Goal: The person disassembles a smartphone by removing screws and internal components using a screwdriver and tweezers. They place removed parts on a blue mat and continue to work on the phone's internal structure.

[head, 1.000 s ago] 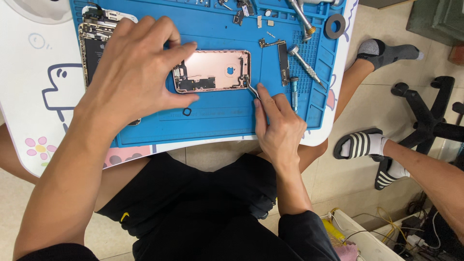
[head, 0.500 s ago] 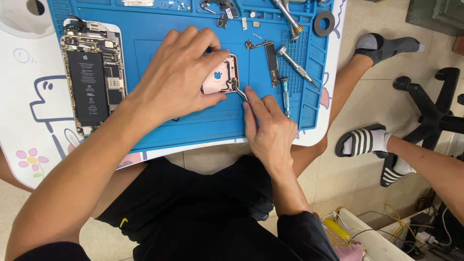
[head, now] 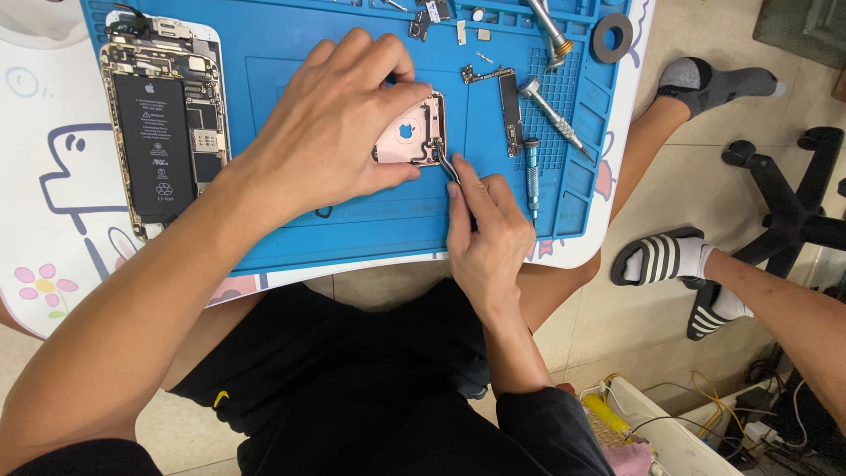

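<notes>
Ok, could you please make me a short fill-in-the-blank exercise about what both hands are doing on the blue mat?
1. The left hand holds down a pink phone shell on the ____ mat.
2. The right hand grips thin metal ____ whose tips touch the shell's edge.
3. An opened phone with a black battery lies to the ____ of the left hand.
4. Two screwdrivers lie on the mat's ____ side.

Missing words: blue; tweezers; left; right
</notes>
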